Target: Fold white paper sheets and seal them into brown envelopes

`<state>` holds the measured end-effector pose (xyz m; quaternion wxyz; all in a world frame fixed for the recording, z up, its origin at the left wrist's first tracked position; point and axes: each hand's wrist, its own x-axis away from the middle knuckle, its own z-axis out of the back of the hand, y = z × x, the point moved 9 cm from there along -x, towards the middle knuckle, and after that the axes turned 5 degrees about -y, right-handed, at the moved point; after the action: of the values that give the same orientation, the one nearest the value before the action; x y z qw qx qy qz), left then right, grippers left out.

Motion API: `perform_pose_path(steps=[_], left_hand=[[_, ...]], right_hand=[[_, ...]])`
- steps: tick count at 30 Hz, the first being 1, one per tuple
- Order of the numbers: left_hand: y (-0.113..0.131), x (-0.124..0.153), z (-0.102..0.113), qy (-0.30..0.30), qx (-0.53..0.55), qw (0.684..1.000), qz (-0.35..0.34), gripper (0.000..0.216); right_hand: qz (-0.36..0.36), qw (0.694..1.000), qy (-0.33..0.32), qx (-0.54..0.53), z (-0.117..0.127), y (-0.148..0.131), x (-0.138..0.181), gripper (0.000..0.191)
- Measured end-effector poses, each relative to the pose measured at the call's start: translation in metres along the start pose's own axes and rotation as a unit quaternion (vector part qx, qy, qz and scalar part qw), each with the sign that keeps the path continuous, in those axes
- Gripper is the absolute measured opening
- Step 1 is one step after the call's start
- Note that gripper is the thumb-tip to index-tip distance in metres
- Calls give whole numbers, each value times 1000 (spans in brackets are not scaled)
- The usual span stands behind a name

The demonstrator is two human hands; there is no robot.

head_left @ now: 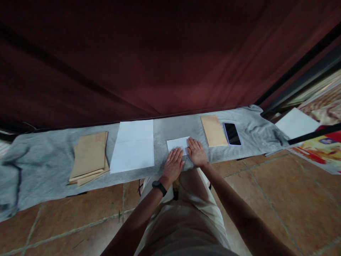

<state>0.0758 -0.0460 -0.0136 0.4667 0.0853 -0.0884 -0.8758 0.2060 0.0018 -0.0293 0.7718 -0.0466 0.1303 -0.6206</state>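
Observation:
A small folded white paper (177, 143) lies on the grey cloth (42, 167) in front of me. My left hand (173, 165) rests flat on its near left part, fingers together. My right hand (196, 152) presses flat on its right end. Both palms face down and neither hand grips anything. A black band sits on my left wrist.
A stack of white sheets (134, 145) lies left of my hands, and brown envelopes (90, 157) further left. To the right are one brown envelope (213, 130) and a dark phone (232, 133). A dark red curtain hangs behind. Tiled floor lies below.

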Motion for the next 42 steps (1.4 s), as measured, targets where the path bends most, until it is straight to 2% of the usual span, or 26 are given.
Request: perform_pose_path(steps=[2,5,13,18,24,29,33,37,42], left_hand=[[11,3,-4,-13,-1,1000,-15,55],[14,7,-5,-20,-3,1000,-13,56],[-12,36,3,-14,-25,999,18,61],[-17,45,6,-1,-30,998,48,61],[-16,19,5,16,-18,998,51,57],[-36,-8,1,6,-21,996,89,59],[-43,-13,0,13,-29,995,95,61],[-42,-11,0,22,-39,995,94,60],[-40,-9,-1,12,-45,996,72,59]], right_hand=[[0,1000,1,0,0,0,0,56],[3,1000,3,-3,1,0,1,56],[0,1000,-5,-2,-1,1,1,56],[-2,1000,-1,-8,1,0,1,57],[-4,1000,-2,-7,1,-1,1,56],[-6,1000,-1,-2,1,-1,1,54],[-7,1000,14,-14,6,-3,0,54],[-8,999,28,-28,10,-25,-1,54],[75,996,2,-38,-3,-80,9,53]])
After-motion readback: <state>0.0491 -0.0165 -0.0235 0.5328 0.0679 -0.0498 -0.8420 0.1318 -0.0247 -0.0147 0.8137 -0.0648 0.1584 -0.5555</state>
